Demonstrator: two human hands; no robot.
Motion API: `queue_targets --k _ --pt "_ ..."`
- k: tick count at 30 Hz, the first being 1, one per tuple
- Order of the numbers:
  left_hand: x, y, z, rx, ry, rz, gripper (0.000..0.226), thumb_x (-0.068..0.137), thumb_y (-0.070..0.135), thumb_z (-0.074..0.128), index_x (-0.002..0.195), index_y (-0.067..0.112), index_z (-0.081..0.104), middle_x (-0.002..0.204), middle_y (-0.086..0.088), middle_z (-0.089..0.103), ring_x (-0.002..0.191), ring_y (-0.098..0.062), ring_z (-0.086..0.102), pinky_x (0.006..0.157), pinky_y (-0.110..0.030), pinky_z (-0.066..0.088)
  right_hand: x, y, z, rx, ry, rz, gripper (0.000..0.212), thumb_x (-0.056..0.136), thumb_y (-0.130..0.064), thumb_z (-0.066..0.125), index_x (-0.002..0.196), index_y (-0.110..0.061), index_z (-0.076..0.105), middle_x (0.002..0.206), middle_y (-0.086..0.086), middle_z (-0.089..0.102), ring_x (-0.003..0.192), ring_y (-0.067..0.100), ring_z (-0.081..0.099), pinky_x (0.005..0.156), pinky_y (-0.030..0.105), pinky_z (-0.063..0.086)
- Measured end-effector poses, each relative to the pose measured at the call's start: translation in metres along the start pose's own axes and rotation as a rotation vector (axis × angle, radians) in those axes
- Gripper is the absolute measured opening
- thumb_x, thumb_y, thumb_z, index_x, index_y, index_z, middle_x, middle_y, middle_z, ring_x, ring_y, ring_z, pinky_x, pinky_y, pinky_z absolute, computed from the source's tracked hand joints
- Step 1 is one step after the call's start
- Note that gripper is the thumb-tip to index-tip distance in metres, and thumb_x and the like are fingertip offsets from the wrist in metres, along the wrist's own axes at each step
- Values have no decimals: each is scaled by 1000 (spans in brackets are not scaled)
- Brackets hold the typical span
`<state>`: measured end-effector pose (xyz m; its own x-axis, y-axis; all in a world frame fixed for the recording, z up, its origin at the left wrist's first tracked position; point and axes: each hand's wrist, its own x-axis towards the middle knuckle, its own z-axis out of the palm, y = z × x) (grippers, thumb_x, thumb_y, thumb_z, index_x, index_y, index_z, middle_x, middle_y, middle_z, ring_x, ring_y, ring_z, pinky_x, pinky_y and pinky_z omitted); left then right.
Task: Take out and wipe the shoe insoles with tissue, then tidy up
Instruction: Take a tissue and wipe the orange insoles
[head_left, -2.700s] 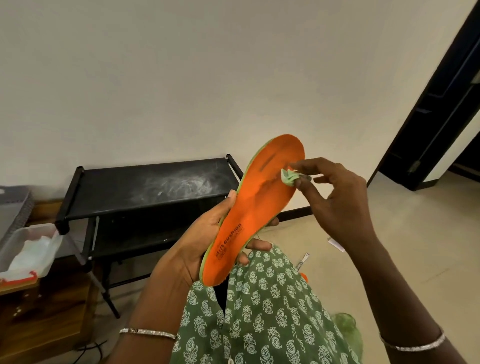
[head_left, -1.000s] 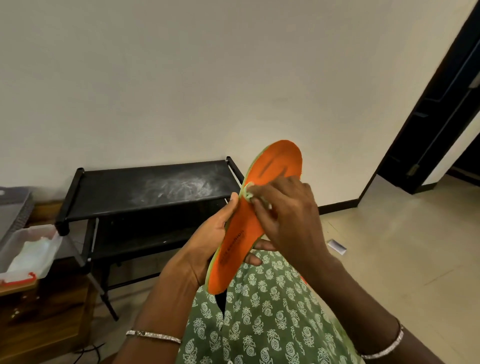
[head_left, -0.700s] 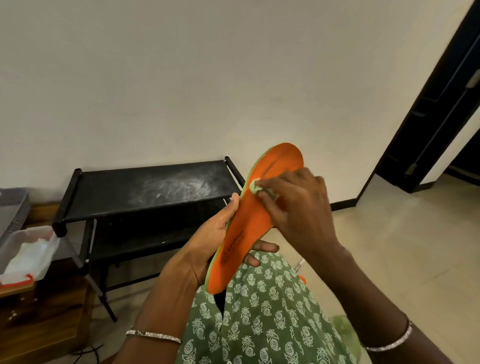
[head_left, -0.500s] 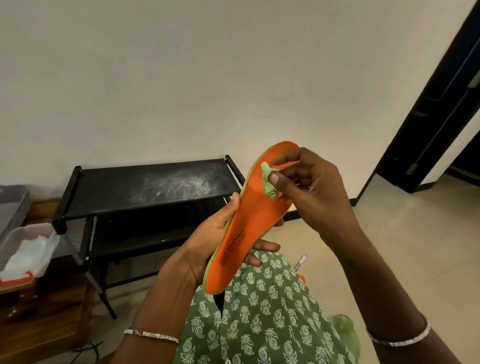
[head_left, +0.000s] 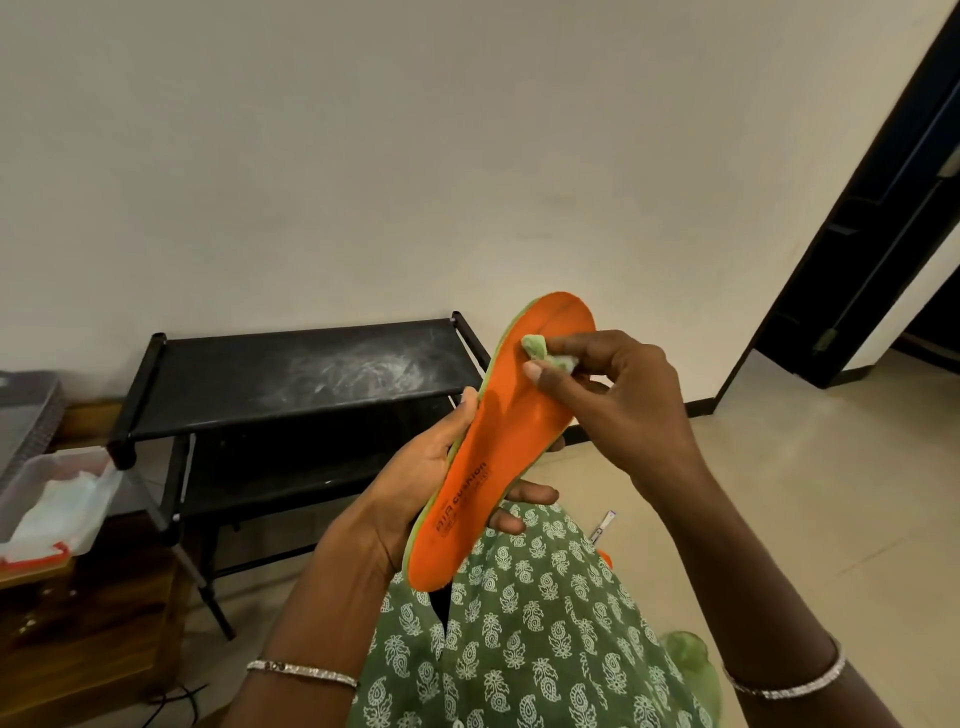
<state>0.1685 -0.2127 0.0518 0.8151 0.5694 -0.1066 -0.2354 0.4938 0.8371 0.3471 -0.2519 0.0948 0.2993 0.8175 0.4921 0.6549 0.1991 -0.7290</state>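
Observation:
An orange insole (head_left: 511, 431) with a green edge stands tilted in front of me, toe end up and heel end low. My left hand (head_left: 415, 478) grips it round its lower half, thumb on the left edge and fingers behind. My right hand (head_left: 613, 395) pinches a small crumpled green tissue (head_left: 540, 351) and presses it against the insole's upper part near the toe.
A black two-tier shoe rack (head_left: 291, 379) stands against the wall behind the insole. A clear plastic box (head_left: 57, 493) with white tissue sits on a wooden cabinet at the left. A dark door frame (head_left: 852, 249) opens at the right. My green patterned clothing (head_left: 519, 634) fills the lower middle.
My right hand has rubbed the tissue back and forth over the insole's upper half and now presses it near the toe end. My left hand has kept its grip.

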Motion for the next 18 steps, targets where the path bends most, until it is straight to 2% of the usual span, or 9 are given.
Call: queue_targets --k 2,4,7,9,11,13,15,18 --pt "0 0 4 10 -6 -10 62 102 54 22 130 9 55 95 -10 76 81 -30 74 54 -33 60 1 4 4 -159 36 -83 32 81 -37 79 110 -25 74 106 -8 63 92 4 62 75 20 54" --pt "-1 0 6 18 -24 -21 63 102 54 20 127 9 56 93 -9 76 80 -28 74 54 -33 59 2 6 8 -290 106 -144 25 85 -32 75 107 -22 74 103 -4 62 90 10 58 74 27 51" --pt "0 -1 7 -1 -12 -26 64 102 55 21 127 9 57 99 -10 75 80 -29 74 54 -34 59 -3 3 15 -361 142 -204 18 89 -33 70 102 -22 74 93 -5 65 91 16 53 73 28 39" --pt "-2 0 6 -10 8 -5 63 102 55 23 125 10 61 103 -12 75 79 -31 73 54 -35 59 -15 -5 24 -363 100 -291 16 89 -35 68 99 -24 75 87 -9 64 89 15 50 74 33 38" --pt "-5 0 8 3 45 32 61 102 55 28 114 10 67 97 -14 75 73 -29 73 55 -36 59 -31 -10 34 -368 64 -372 16 87 -34 67 98 -25 75 87 -10 65 91 18 51 76 39 40" --pt "-9 1 10 20 75 42 60 103 54 30 106 8 67 83 -13 74 65 -25 72 54 -35 58 -40 -10 37 -457 96 -457 14 87 -32 68 98 -26 75 90 -10 67 97 20 53 80 38 37" --pt "-10 2 11 19 67 18 62 103 55 26 112 6 64 82 -13 74 64 -26 72 52 -34 58 -33 -8 31 -554 150 -486 13 86 -30 70 98 -29 75 94 -10 68 102 21 53 83 36 31" --pt "-7 3 6 15 54 -11 66 102 56 24 127 4 57 94 -15 75 75 -30 74 51 -33 58 -11 0 19 -569 245 -382 13 84 -28 75 98 -28 78 101 -6 66 104 23 51 81 34 30"
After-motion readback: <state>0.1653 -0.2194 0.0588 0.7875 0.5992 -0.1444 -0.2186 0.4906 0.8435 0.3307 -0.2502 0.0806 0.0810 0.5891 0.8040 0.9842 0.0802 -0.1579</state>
